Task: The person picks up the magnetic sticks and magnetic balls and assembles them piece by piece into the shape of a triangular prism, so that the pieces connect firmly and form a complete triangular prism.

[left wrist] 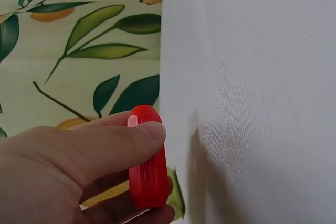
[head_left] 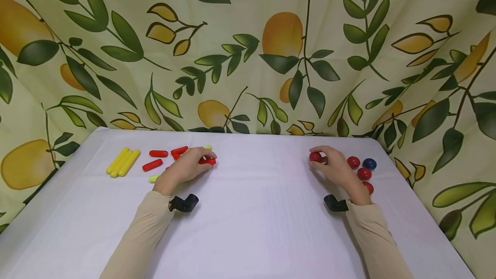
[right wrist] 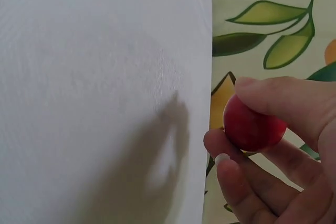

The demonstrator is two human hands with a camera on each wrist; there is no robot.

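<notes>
While its forearm (head_left: 377,240) slants, the right hand (head_left: 338,167) pinches a ball (right wrist: 253,129).

The red stick (left wrist: 149,176) is a short, glossy bar with lengthwise grooves and tapered ends. It is pinched in the left hand (head_left: 184,168), the thumb lying across the grooved face; in the head view its long axis runs roughly sideways. The red ball (right wrist: 253,128) is smooth and glossy. It is held between the thumb and fingers of the right hand (head_left: 337,168), well apart from the stick.
</notes>
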